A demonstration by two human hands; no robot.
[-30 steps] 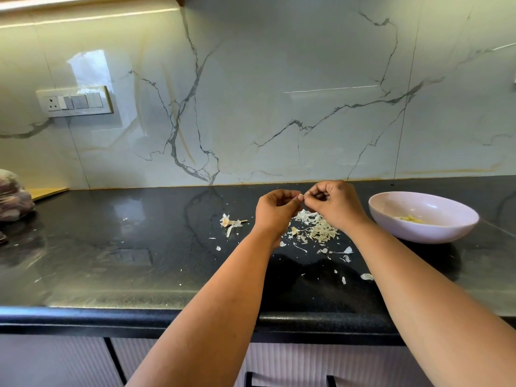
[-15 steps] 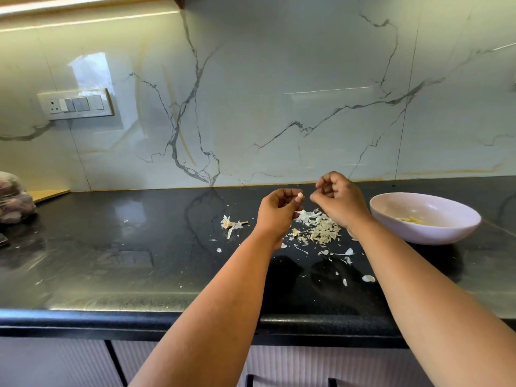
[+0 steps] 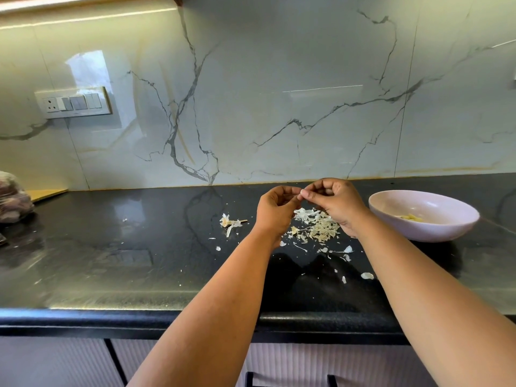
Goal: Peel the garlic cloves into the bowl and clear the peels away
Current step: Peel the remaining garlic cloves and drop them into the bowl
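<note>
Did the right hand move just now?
Yes. The right hand has come back left, away from the bowl, meeting the left hand again.

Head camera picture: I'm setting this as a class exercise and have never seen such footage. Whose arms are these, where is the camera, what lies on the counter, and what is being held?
There is no machine here. A person wears a wide-angle camera on the head, looking forward and down, so the two bare arms reaching in from the bottom are the wearer's own.

The left hand and right hand meet above the black counter, fingers curled, pinching something small between them. It is probably a garlic clove being peeled, but it is too hidden to be sure.

Under the hands lies a heap of papery peels, with loose flakes around it. A stripped garlic stem lies to its left. At the right stands a pale bowl holding a few peeled cloves. At the far left edge sits a bag; its contents are unclear.
</note>
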